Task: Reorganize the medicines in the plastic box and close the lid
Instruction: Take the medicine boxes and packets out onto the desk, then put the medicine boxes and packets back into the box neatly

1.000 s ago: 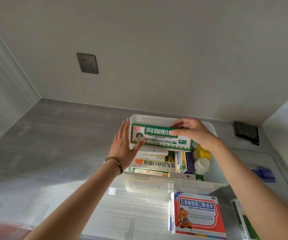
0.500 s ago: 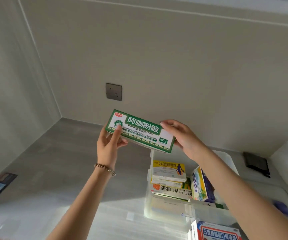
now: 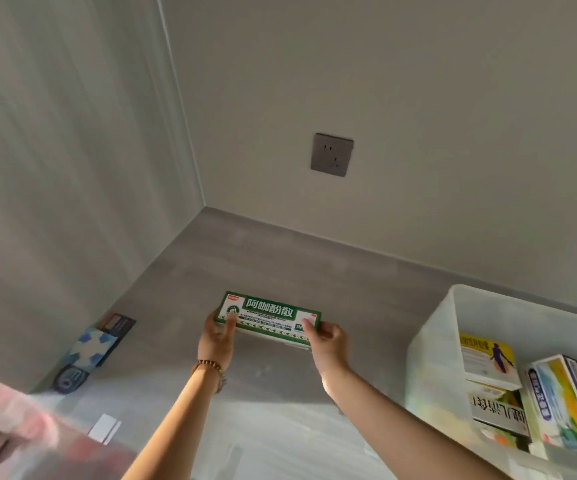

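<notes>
Pink-red blur fills the bottom-left corner, too smeared to name. Next along, a flat glossy blue packet (image 3: 94, 345) lies by the left wall, and a small white card (image 3: 104, 427) sits nearer the camera. Now the left hand (image 3: 216, 340), wooden bead bracelet (image 3: 208, 365) on the wrist, pinches one end of a long, slim green cardboard carton (image 3: 268, 315), thumb on its printed face. The right hand (image 3: 326, 341) pinches the other end the same way. The carton is held level and low over the surface, well left of the plastic box (image 3: 431, 362); whether it touches down I cannot tell. That box is frosted, translucent, round-cornered and open-topped, with a yellow-and-white pack (image 3: 488, 358) and a blue-and-yellow pack (image 3: 564, 407) crowded inside. Underneath is a matt grey, faintly streaked surface, meeting smooth pale walls at a corner, with a square grey socket (image 3: 332, 154) on the back wall.
</notes>
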